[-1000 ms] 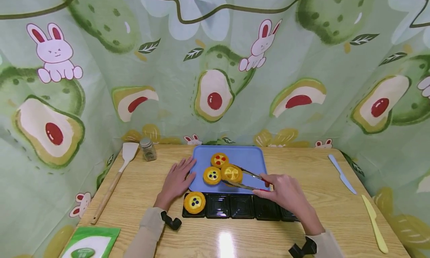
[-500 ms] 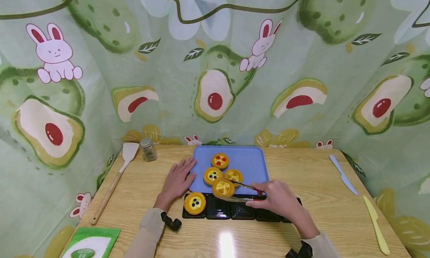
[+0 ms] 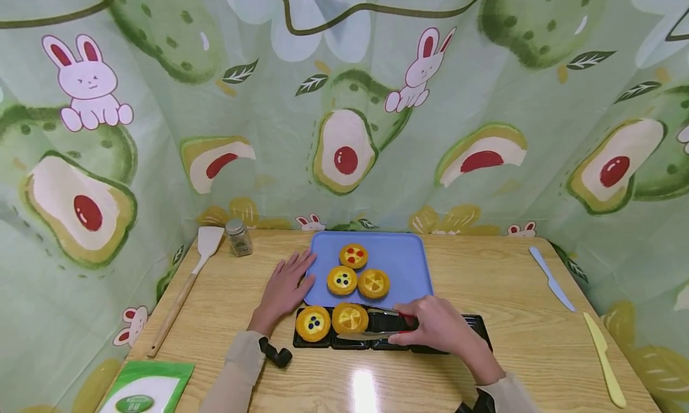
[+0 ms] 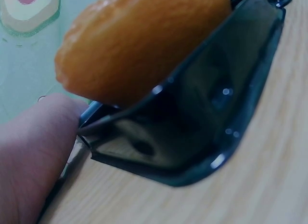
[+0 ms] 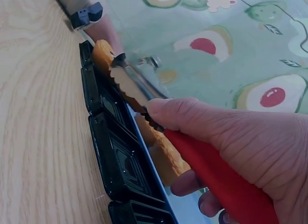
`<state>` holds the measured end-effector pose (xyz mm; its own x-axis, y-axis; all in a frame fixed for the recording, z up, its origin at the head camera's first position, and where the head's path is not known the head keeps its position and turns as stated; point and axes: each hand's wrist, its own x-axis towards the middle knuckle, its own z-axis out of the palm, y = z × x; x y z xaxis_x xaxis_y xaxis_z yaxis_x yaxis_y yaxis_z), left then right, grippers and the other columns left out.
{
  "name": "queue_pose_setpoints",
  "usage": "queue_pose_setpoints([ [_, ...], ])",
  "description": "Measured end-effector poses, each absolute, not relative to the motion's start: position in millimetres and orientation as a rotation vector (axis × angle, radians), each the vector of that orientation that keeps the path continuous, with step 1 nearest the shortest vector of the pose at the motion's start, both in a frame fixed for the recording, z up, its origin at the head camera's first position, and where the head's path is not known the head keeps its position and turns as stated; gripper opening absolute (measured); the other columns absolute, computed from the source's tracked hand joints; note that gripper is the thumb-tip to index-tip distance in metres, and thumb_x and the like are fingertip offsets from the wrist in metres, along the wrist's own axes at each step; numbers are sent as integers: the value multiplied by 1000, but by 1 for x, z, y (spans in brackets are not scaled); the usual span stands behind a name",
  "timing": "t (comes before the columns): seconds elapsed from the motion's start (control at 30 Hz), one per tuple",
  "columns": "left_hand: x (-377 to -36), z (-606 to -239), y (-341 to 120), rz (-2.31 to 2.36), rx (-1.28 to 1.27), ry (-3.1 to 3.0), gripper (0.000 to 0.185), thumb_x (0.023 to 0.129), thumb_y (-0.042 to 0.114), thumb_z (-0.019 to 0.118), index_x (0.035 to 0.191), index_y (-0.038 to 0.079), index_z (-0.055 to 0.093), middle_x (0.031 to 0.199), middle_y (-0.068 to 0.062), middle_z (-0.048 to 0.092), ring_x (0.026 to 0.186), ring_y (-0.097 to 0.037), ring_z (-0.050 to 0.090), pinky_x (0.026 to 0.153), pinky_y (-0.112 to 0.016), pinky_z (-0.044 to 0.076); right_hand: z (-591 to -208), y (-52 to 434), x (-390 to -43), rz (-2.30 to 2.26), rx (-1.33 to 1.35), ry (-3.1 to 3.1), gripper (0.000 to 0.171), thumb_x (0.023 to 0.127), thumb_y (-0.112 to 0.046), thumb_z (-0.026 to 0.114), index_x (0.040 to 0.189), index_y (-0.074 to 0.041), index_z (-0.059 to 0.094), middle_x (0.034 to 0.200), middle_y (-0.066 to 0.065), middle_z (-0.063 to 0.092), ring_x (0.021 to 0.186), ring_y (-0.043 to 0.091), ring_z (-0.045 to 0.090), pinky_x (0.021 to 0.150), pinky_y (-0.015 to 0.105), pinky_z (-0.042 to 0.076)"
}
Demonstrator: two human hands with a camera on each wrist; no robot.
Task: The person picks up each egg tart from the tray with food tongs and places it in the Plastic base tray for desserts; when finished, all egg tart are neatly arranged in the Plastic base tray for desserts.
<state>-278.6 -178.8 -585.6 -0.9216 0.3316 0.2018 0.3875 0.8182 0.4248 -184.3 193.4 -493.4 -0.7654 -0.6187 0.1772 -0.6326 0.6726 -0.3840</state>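
Red-handled metal tongs (image 5: 207,171) in curled grip of right hand (image 3: 438,326), round golden tart (image 3: 350,318) between tips, black plastic tray (image 3: 387,323) below, left hand (image 3: 283,287) spread.

2 arms (image 3: 237,368) forward; left hand (image 3: 284,286) flat, right hand (image 3: 437,326) curled, gripping.

Readable text: none | green-and-white packet (image 3: 156,384): green oval emblem (image 3: 134,404), pale lettering too small to read | lidded jar (image 3: 240,242): faint marking, illegible
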Motion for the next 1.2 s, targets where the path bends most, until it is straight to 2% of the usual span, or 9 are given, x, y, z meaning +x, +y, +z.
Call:
queue_pose_setpoints([
  [0.2,-278,-586,-179,-706,-562,-2895,59,111,46,44,165,25,34,171,4,27,160,-29,21,128,-57,14,-495,191,-181,673,1093,-2878,45,84,-55,83,74,-17,62,62,-18,31,54,-4,25,50,20,16],
  [0.5,-276,-584,-179,-717,-568,-2876,59,110,43,47,164,22,38,170,0,31,158,-32,25,126,-60,16,-495,190,-180,610,1077,-2904,48,83,-58,83,71,-17,60,61,-19,33,53,-4,27,48,20,18],
  [0.7,-278,-586,-179,-708,-563,-2881,59,110,45,45,165,23,36,171,2,29,159,-31,23,127,-59,15,-494,191,-181,632,1076,-2926,48,83,-57,83,72,-16,61,60,-17,34,52,-3,27,48,20,19],
  [0.97,-279,-587,-179,-703,-559,-2897,59,111,47,43,165,26,33,172,5,27,160,-29,21,128,-57,13,-493,192,-182,645,1053,-2937,44,82,-61,82,78,-21,63,61,-18,37,53,-3,30,48,20,20],
  [1.2,-280,-586,-179,-717,-562,-2892,60,111,47,43,165,25,33,172,4,26,160,-29,20,128,-57,13,-490,192,-182,650,978,-2953,53,79,-64,83,78,-16,61,63,-16,34,53,-2,25,50,21,18],
])
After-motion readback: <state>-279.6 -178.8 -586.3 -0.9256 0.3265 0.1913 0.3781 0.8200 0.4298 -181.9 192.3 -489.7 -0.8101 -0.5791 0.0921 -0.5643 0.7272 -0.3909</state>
